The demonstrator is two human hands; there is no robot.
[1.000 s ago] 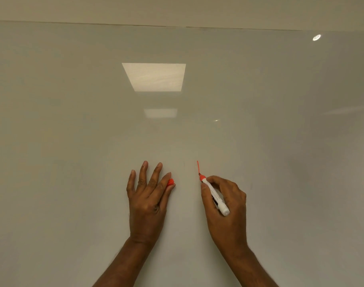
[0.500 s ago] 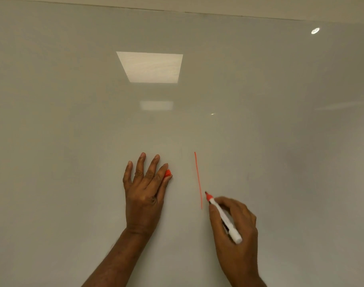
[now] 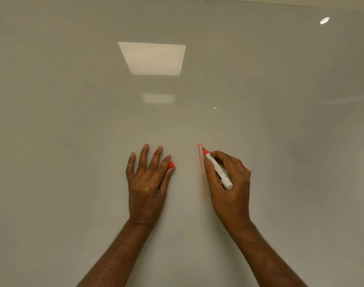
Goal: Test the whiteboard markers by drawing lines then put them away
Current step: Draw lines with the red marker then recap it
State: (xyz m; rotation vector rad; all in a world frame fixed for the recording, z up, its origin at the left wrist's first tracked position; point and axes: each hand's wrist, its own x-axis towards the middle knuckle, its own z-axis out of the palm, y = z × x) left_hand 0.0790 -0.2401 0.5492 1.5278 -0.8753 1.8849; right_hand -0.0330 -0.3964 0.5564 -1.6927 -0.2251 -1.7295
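A glossy whiteboard (image 3: 73, 141) fills the view. My right hand (image 3: 228, 183) grips a white marker (image 3: 219, 171) with a red collar; its tip touches the board at the top of a short second red stroke. Just left of that runs a long vertical red line (image 3: 201, 172). My left hand (image 3: 148, 179) rests flat against the board with fingers spread, and it pinches the red marker cap (image 3: 171, 164) between thumb and forefinger.
Bright reflections of ceiling lights (image 3: 152, 58) show on the board above my hands. The board's top edge (image 3: 280, 4) runs along the top right of the view.
My right hand finished the long red line going down, then lifted back up to the top and began a second stroke beside it. My left hand stayed put.
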